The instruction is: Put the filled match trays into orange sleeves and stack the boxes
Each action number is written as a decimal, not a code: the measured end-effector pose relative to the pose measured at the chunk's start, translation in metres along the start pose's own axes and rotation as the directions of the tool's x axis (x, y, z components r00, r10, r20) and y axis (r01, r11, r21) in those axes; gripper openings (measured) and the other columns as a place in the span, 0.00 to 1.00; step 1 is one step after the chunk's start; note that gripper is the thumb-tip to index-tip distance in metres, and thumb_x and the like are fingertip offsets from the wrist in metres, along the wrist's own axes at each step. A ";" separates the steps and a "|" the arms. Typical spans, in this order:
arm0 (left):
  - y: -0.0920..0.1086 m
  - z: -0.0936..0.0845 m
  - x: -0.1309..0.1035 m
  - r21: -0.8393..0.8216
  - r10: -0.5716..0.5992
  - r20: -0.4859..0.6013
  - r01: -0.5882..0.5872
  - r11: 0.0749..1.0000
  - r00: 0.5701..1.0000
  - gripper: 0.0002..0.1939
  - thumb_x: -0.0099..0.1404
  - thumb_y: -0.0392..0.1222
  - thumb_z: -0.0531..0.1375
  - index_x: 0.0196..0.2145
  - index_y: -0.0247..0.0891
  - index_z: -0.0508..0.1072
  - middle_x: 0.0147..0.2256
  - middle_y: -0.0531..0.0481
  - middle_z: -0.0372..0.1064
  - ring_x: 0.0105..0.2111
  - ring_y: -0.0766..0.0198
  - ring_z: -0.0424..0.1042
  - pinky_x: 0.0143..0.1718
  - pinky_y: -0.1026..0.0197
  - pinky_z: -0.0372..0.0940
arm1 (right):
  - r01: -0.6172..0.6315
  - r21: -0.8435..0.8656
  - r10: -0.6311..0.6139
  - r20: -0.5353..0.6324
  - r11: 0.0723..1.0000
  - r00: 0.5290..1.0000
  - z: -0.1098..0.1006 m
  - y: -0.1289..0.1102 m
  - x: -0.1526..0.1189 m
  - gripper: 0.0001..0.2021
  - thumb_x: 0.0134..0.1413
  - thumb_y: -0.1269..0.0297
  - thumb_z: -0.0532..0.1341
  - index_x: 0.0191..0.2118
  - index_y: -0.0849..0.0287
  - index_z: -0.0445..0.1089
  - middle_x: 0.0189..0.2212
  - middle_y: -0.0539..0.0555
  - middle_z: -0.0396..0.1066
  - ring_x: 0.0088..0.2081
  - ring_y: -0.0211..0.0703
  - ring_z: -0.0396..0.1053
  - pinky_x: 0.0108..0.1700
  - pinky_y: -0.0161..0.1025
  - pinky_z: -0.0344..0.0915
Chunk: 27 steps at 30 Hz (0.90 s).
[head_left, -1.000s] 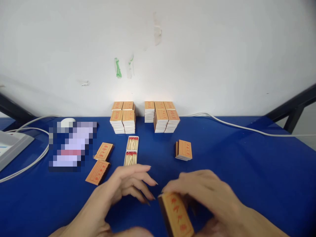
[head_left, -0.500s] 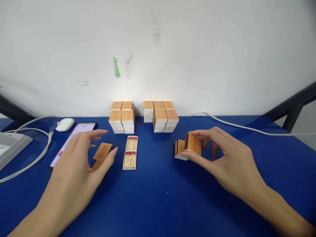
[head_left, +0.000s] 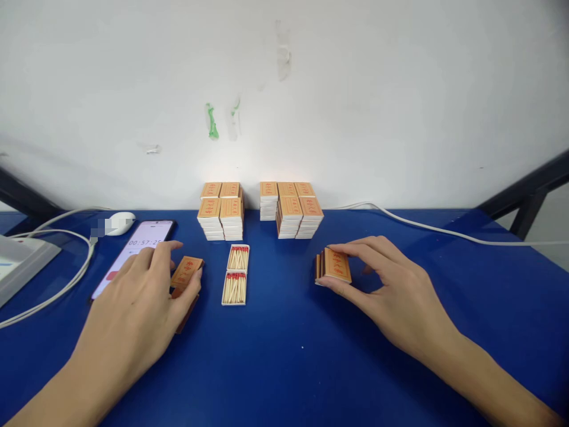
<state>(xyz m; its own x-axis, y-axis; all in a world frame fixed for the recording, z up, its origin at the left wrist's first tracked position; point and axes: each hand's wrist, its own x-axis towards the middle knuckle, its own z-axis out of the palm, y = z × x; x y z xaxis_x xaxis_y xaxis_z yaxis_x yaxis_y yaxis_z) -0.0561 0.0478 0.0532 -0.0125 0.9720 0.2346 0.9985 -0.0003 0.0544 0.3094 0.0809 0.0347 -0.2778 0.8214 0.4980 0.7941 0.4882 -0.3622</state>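
Note:
My right hand (head_left: pixel 391 284) pinches an orange matchbox (head_left: pixel 336 265) between thumb and fingers. That box leans against another matchbox (head_left: pixel 318 270) on its left, low over the blue table. My left hand (head_left: pixel 137 296) is closed around an orange matchbox cover (head_left: pixel 186 271), thumb along its right edge and fingers by its left side. A second cover (head_left: pixel 186 317) lies below it, partly hidden by the hand. Between my hands lie two open white trays of red-tipped matches, the farther tray (head_left: pixel 239 258) end to end with the nearer tray (head_left: pixel 234 289).
Near the wall, matchboxes stand in a left stack (head_left: pixel 220 212) and a right stack (head_left: pixel 293 210). A phone (head_left: pixel 149 231) showing a timer lies under my left hand. Behind it are a white mouse-shaped object (head_left: pixel 121 223) and cables. A white cable (head_left: pixel 422 228) runs along the right back.
My right hand has moved left and down, bringing its matchbox against the one beside it. My left thumb and fingers have closed in around the matchbox cover.

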 end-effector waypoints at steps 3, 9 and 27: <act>0.000 0.001 0.001 -0.018 0.017 0.005 -0.017 1.000 1.000 0.26 0.82 0.60 0.48 0.60 0.37 0.69 0.53 0.27 0.78 0.55 0.24 0.79 0.48 0.30 0.74 | 0.021 -0.011 -0.021 0.001 1.000 1.000 0.004 -0.001 -0.002 0.23 0.72 0.43 0.69 0.60 0.54 0.79 0.51 0.58 0.79 0.51 0.55 0.79 0.48 0.50 0.78; 0.000 0.002 -0.001 -0.100 0.047 0.000 -0.047 0.994 0.999 0.25 0.83 0.59 0.49 0.62 0.37 0.68 0.55 0.29 0.77 0.53 0.28 0.79 0.51 0.31 0.73 | -0.037 0.017 0.037 0.038 0.999 0.999 0.006 -0.003 -0.004 0.23 0.72 0.44 0.69 0.62 0.52 0.77 0.53 0.58 0.77 0.50 0.53 0.78 0.43 0.46 0.78; 0.029 -0.011 -0.038 -0.495 0.559 -0.231 -0.591 0.637 0.796 0.29 0.73 0.34 0.67 0.68 0.49 0.69 0.55 0.46 0.82 0.53 0.51 0.84 0.60 0.52 0.77 | -0.043 -0.029 0.045 0.090 0.999 0.995 0.007 0.000 -0.002 0.31 0.73 0.38 0.65 0.69 0.52 0.69 0.56 0.62 0.75 0.55 0.62 0.73 0.50 0.59 0.78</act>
<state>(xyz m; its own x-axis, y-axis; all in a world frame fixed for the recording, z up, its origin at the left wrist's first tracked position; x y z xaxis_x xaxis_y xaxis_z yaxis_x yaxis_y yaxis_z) -0.0270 0.0079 0.0560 0.5362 0.7194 0.4415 0.6170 -0.6910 0.3766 0.3062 0.0816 0.0283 -0.2893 0.8657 0.4085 0.8203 0.4441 -0.3604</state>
